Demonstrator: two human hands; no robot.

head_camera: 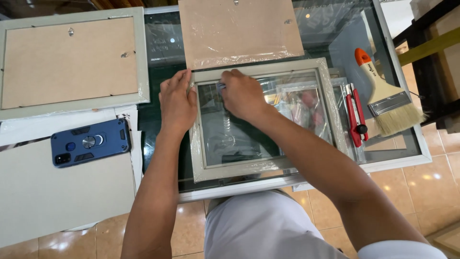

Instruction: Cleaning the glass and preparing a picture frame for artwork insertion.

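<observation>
A pale grey picture frame (330,103) wrapped in clear plastic lies face down on the glass table, its glass pane (230,136) showing through. My left hand (176,101) rests flat on the frame's left edge. At the frame's upper inner edge, my right hand (243,93) pinches a small dark thing; what it is I cannot tell. A brown backing board (237,31) in plastic wrap lies just beyond the frame.
Another frame with its brown backing (69,60) lies at far left. A blue phone (90,142) sits on white board (57,192). A red utility knife (354,115) and a wide paintbrush (388,98) lie to the right. Tiled floor lies below the table's edge (230,191).
</observation>
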